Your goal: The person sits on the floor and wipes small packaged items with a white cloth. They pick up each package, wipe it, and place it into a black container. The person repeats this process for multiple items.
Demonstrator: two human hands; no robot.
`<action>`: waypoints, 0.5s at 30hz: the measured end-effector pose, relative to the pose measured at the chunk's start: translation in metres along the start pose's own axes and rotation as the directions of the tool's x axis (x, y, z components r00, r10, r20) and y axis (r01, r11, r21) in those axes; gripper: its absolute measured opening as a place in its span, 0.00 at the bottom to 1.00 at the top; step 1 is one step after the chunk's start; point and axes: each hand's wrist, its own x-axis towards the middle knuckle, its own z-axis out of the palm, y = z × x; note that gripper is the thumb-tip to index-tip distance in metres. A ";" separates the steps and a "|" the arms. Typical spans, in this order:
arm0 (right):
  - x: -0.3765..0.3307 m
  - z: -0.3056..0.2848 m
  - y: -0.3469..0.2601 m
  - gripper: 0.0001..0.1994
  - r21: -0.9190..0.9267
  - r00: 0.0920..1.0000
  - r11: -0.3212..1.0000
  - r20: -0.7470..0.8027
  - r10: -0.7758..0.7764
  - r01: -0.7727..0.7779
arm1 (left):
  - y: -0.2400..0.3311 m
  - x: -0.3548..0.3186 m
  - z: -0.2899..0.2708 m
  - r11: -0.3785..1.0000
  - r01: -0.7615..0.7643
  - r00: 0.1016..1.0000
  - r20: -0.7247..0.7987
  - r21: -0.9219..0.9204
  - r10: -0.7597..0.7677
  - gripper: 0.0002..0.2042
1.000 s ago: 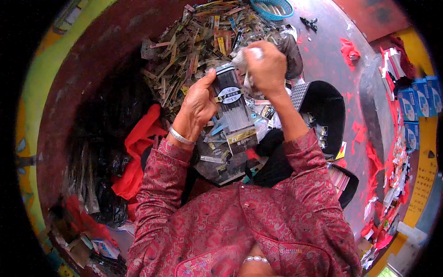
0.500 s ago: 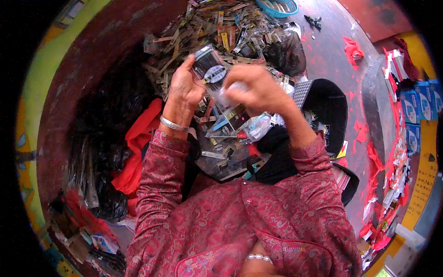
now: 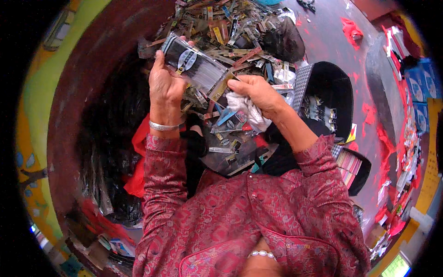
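Item in hand: one clear packet [image 3: 196, 64] of slim pale sticks, dark toward its far end, with a white oval label. It is held tilted over the near side of the heap of slim packets [image 3: 218, 34], which serves as landmark.

Left hand [image 3: 167, 87]: clamped on the packet, thumb along the outer edge, fingers behind the far end. Right hand [image 3: 258, 94]: closed on a crumpled white cloth [image 3: 247, 108], thumb at the packet's near right corner; whether that corner is pinched or merely touched cannot be told.

Surroundings: a dark plastic bag [image 3: 284, 41] lies against the heap's right side. A large black box [image 3: 333, 83] stands right of the heap, packets inside; a smaller black box [image 3: 350, 166] of coloured strips sits right of the heap and nearer the wearer. Black plastic sheeting [image 3: 104, 157] lies left of the heap and nearer.

Risks, in my judgement: the film looks slick, so a slackened left thumb could let the packet slide into the heap among similar ones. Loose cloth folds could snag the corner. Hard pressure could bend the sticks.
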 end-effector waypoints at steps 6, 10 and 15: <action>0.008 -0.005 0.000 0.09 0.024 0.998 0.997 -0.020 -0.067 0.068 | -0.005 -0.006 0.005 0.995 -0.036 0.969 0.240 -0.088 0.057 0.22; 0.015 -0.006 0.006 0.08 0.047 0.998 0.998 -0.034 -0.046 0.047 | -0.017 -0.013 0.003 0.990 0.006 0.952 0.304 -0.143 0.038 0.25; 0.017 0.001 0.002 0.08 0.098 0.996 0.991 0.015 -0.093 0.091 | -0.018 -0.012 0.004 0.995 0.030 0.928 0.372 -0.100 0.010 0.26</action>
